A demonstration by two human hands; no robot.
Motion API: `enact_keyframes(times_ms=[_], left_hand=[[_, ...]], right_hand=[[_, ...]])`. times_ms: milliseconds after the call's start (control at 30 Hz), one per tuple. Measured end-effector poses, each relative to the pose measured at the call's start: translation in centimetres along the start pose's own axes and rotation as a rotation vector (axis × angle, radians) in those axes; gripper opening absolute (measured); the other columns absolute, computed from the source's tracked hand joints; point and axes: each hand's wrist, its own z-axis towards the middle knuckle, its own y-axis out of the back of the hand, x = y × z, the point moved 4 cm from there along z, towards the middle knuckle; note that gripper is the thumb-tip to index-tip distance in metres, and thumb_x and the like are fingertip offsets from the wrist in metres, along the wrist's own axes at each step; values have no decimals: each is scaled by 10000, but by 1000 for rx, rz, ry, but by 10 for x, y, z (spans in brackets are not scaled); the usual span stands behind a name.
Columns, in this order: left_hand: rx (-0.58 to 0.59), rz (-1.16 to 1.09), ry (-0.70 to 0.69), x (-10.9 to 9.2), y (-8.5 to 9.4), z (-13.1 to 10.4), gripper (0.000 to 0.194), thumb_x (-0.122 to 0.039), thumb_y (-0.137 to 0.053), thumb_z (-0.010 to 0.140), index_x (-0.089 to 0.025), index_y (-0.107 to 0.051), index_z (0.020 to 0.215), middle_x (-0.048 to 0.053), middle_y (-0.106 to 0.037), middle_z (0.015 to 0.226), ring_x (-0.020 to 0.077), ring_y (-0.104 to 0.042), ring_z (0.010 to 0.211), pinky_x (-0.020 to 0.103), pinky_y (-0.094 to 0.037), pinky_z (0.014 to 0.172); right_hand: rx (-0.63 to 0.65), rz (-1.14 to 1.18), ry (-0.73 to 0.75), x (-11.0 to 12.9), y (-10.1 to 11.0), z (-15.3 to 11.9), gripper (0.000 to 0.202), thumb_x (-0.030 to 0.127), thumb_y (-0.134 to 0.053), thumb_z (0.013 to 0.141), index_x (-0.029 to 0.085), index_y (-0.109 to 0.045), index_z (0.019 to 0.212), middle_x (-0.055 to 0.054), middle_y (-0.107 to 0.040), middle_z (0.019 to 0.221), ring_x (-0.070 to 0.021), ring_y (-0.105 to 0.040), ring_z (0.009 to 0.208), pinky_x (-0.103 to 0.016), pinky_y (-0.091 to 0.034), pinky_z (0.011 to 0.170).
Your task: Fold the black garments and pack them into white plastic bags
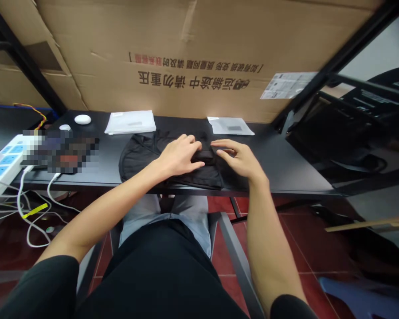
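A soft black cloth item [138,160] with seams and folds lies on the black desk; its exact kind is unclear. My left hand [182,155] rests on its middle, palm down, fingers slightly bent and thumb held apart. Beside the cloth's right edge is my right hand [242,160], its fingers stretched to the left with a gap to the thumb. I see nothing held in it, and whether its fingertips touch the cloth I cannot tell.
Flat white packets, one left [131,122] and one right [231,126], lie behind the cloth. A large cardboard sheet [173,40] stands at the back. On the left are a white power strip [8,161], cables, blurred-out devices and a white oval object [83,119].
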Motion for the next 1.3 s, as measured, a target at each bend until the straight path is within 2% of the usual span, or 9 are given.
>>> enact_keyframes(times_ms=[100, 267, 567, 733, 833, 1000, 1100, 1200, 1300], left_hand=[[16, 32, 5, -17, -13, 11, 326, -395, -819, 1065, -220, -784, 1338, 161, -754, 1389, 352, -673, 1347, 445, -630, 965], [43, -7, 75, -14, -21, 18, 315, -273, -717, 1116, -251, -759, 1428, 151, -782, 1378, 346, -735, 1305, 444, -630, 945], [-122, -128, 217, 22, 16, -16, 656, -189, -607, 1103, -314, -572, 1746, 96, -788, 1268, 316, -764, 1167, 438, -583, 1086], [-156, -120, 372, 58, 22, -63, 545, -231, -692, 1011, -290, -768, 1548, 55, -758, 952, 339, -754, 1043, 469, -585, 1079], [-163, -75, 458, 69, 21, -82, 395, -297, -752, 966, -287, -863, 1345, 82, -749, 1011, 358, -745, 1042, 493, -604, 1054], [-203, -11, 364, 52, 18, -67, 473, -434, -860, 934, -285, -828, 1381, 138, -734, 1368, 424, -647, 1355, 550, -568, 1187], [-144, -8, 339, 44, 11, -48, 392, -380, -827, 980, -286, -818, 1361, 136, -762, 1371, 420, -643, 1381, 545, -559, 1197], [-178, -59, 404, 54, 13, -42, 295, -284, -719, 1041, -285, -809, 1322, 121, -791, 1288, 394, -697, 1322, 515, -571, 1160], [-302, -141, 516, 80, 28, -57, 349, -270, -732, 1027, -278, -760, 1375, 107, -793, 1238, 395, -732, 1273, 504, -563, 1151]], right_hand=[[-134, 87, 8, -1, -4, -8, 203, 480, -882, 965, 307, -905, 1068, -73, -882, 1217, -328, -833, 1160, -520, -714, 1041], [-66, 106, 26, -4, -15, -11, 268, 539, -960, 906, 311, -903, 1034, -71, -878, 1217, -325, -838, 1117, -512, -715, 1016], [-24, 24, 11, 0, -17, -10, 186, 479, -910, 929, 297, -910, 969, -54, -887, 1153, -292, -825, 1026, -456, -673, 953], [-42, 8, -5, -1, -16, -9, 198, 486, -910, 912, 291, -915, 951, -52, -889, 1145, -284, -820, 1006, -430, -655, 907], [-40, 10, -12, -3, -17, -9, 191, 487, -912, 910, 300, -918, 950, -47, -892, 1142, -284, -822, 1001, -430, -651, 903], [-44, 4, -7, -4, -17, -9, 184, 477, -918, 910, 296, -914, 944, -53, -891, 1149, -285, -824, 990, -434, -652, 900], [-48, 2, -12, -5, -18, -10, 197, 493, -922, 913, 299, -911, 944, -55, -891, 1141, -288, -826, 978, -444, -661, 897], [-46, 6, -20, -7, -19, -10, 218, 518, -921, 915, 302, -906, 941, -57, -891, 1143, -295, -833, 986, -452, -673, 899], [-40, -2, -27, -7, -19, -11, 236, 536, -913, 920, 300, -905, 927, -60, -893, 1159, -302, -838, 1011, -453, -676, 904]])
